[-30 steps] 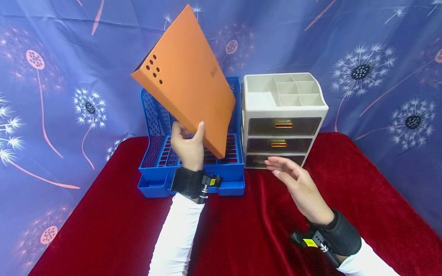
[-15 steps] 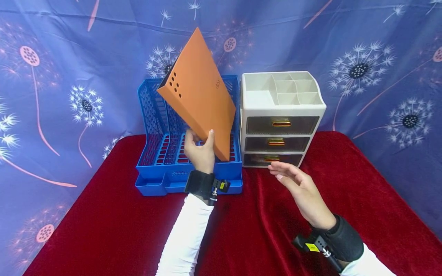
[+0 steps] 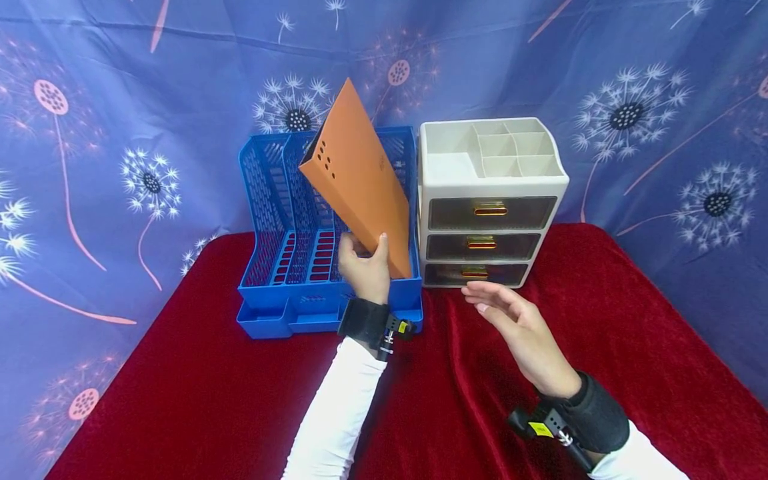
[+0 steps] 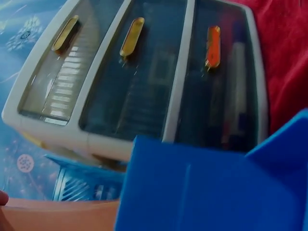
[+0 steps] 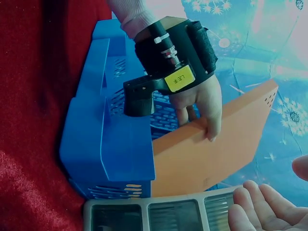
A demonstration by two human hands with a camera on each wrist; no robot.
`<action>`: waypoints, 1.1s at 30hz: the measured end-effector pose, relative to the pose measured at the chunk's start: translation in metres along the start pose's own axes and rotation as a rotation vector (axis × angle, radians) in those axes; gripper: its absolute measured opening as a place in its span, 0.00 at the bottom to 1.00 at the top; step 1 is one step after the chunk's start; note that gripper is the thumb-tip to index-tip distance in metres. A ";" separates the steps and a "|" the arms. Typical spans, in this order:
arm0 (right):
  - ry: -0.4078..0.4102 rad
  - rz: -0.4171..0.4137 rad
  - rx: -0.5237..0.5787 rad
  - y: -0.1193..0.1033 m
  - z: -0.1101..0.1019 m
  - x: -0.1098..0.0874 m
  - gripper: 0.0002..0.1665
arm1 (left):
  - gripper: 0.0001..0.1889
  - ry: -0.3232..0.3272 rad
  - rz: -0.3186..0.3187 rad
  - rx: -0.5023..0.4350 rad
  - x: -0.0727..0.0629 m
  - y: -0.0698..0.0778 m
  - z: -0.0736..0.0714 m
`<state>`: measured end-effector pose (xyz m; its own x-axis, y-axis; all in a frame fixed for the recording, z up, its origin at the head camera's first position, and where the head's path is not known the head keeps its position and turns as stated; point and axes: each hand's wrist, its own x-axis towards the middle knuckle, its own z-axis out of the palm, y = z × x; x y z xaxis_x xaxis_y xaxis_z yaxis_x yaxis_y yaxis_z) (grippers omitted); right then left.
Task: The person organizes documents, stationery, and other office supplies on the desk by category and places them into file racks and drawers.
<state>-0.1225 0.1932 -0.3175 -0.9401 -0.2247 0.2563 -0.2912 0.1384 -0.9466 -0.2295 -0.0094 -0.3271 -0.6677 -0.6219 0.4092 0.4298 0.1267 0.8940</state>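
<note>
My left hand [image 3: 367, 270] grips an orange folder [image 3: 369, 183] by its spine, thumb on the right face. The folder is slim and stiff, with several dark holes near its upper corner. It leans up and back, its lower end inside the right-hand compartment of a blue file rack [image 3: 282, 293]. In the right wrist view the left thumb lies flat on the folder [image 5: 207, 154] and the other fingers are partly hidden behind it. My right hand [image 3: 528, 333] hovers in front of the drawer unit, fingers relaxed and holding nothing.
A white drawer unit [image 3: 429, 220] with three dark drawers and a divided top stands right beside the rack. Pen-like sticks show through one drawer [image 4: 226, 96] in the left wrist view. Red velvet [image 3: 210, 400] covers the table; a blue dandelion-print cloth [image 3: 198, 87] hangs behind.
My left hand has moved right and slightly down with the folder, lowering it into the rack's right-hand compartment and turning it more edge-on. The right hand has stayed nearly still.
</note>
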 end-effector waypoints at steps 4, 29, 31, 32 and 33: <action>0.008 0.026 -0.009 0.000 0.001 0.000 0.20 | 0.15 -0.030 -0.002 0.009 -0.004 -0.004 0.006; -0.034 0.069 0.011 0.011 0.009 0.004 0.20 | 0.17 -0.102 -0.070 0.194 -0.013 -0.019 0.010; -0.041 0.068 0.017 0.011 0.010 0.005 0.20 | 0.18 -0.097 -0.084 0.188 -0.013 -0.020 0.009; -0.044 0.067 0.019 0.012 0.010 0.006 0.20 | 0.18 -0.096 -0.089 0.187 -0.013 -0.020 0.009; -0.047 0.066 0.021 0.012 0.010 0.006 0.20 | 0.18 -0.097 -0.093 0.187 -0.012 -0.020 0.008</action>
<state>-0.1300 0.1835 -0.3294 -0.9476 -0.2610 0.1842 -0.2246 0.1343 -0.9651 -0.2352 0.0019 -0.3488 -0.7584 -0.5613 0.3312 0.2496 0.2194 0.9432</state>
